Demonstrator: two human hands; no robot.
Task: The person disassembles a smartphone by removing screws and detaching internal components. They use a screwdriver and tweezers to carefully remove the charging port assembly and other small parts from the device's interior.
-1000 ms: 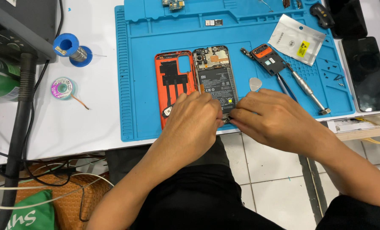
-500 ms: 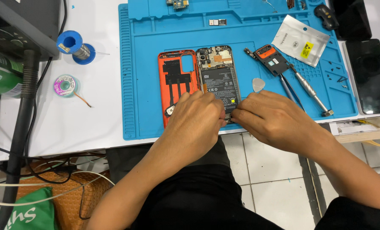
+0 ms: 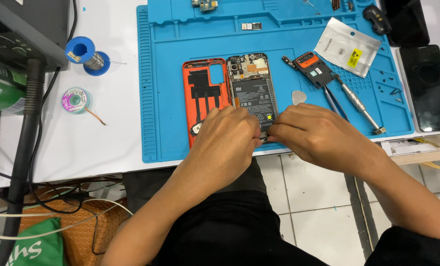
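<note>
An opened phone [image 3: 252,91] lies face down on the blue work mat [image 3: 166,98], its battery and circuit board exposed. Beside it on the left rests its orange back cover [image 3: 205,88]. My left hand [image 3: 227,140] and my right hand [image 3: 311,133] meet at the phone's bottom edge, fingertips pinched together there. What the fingers grip is hidden by the hands themselves.
A grey pick [image 3: 299,97], tweezers [image 3: 334,101], a screwdriver [image 3: 358,106], a small orange-and-black part [image 3: 311,64] and a silver pouch [image 3: 347,47] lie to the right. A dark phone [image 3: 432,86] sits at far right. Solder spools [image 3: 84,54] and cables lie left.
Both hands have stayed at the phone's bottom edge, with only slight finger shifts. The camera view has drifted a little.
</note>
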